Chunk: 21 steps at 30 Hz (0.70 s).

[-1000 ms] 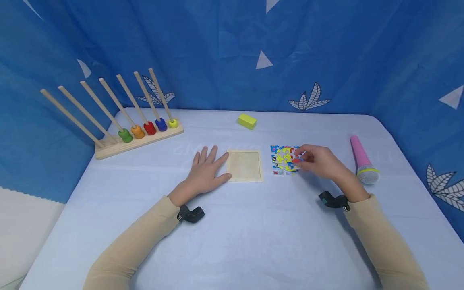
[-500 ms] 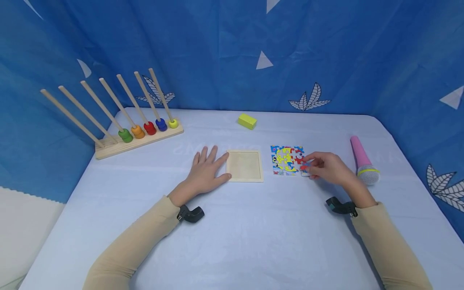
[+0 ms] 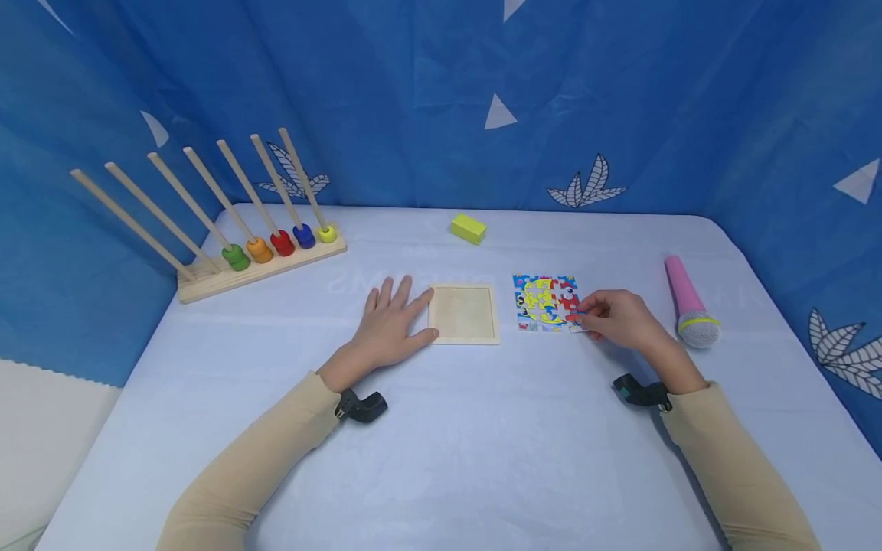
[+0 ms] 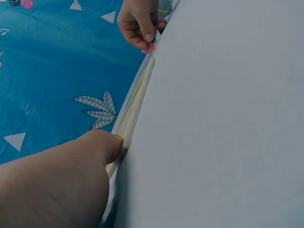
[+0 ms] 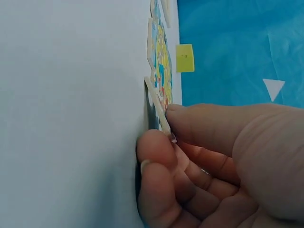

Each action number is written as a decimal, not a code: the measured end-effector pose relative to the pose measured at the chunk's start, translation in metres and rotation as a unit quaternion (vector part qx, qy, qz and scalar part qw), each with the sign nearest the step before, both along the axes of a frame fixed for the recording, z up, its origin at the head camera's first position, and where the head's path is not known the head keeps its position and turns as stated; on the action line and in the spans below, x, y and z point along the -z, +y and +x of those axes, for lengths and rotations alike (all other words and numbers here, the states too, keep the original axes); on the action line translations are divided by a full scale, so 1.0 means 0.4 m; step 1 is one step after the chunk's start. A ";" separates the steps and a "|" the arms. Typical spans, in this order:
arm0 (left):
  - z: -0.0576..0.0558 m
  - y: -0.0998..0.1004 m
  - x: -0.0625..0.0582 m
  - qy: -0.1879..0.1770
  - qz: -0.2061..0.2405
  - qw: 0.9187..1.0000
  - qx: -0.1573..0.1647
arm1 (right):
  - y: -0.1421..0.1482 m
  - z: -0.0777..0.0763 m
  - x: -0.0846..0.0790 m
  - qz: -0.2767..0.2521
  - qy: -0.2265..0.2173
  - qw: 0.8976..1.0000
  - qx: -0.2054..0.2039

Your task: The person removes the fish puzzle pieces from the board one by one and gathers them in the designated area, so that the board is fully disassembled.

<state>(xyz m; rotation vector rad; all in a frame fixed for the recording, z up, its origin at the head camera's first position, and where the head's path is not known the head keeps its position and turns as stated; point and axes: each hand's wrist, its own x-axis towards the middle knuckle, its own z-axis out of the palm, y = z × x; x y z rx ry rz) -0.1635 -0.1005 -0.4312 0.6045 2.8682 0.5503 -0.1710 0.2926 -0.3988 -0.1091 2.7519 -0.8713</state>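
My left hand (image 3: 387,329) lies with spread fingers on the table, its thumb and index fingertip at the left edge of a square wooden tray (image 3: 465,314). To the right of that tray lies a colourful jigsaw puzzle (image 3: 540,302), yellow, blue and red, its pieces set together in a square. At the puzzle's lower right corner, my right hand (image 3: 616,315) pinches a puzzle piece (image 5: 159,105) between thumb and fingers. The right wrist view shows this piece tilted, its far end right at the neighbouring pieces. Fingers cover part of it.
A wooden bead rack (image 3: 265,269) with tall pegs and coloured beads stands at the back left. A yellow-green block (image 3: 468,229) lies behind the tray. The pink toy microphone (image 3: 689,302) is to the right of my right hand. Blue curtain (image 3: 427,107) borders the table's back.
My right hand first drew back to the right from over the puzzle, uncovering its red part, then stayed at the lower right corner with the piece. The left hand keeps its place.
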 end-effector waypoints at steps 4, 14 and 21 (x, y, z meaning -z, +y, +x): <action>-0.002 -0.001 0.002 -0.002 -0.002 1.000 -0.001 | -0.003 -0.001 0.000 0.008 -0.004 1.000 0.005; -0.001 -0.001 -0.001 -0.002 0.004 1.000 -0.003 | -0.010 -0.004 0.004 0.027 0.010 1.000 0.003; -0.003 0.000 0.002 -0.002 -0.001 1.000 -0.002 | -0.007 -0.005 0.013 0.032 0.015 0.999 0.004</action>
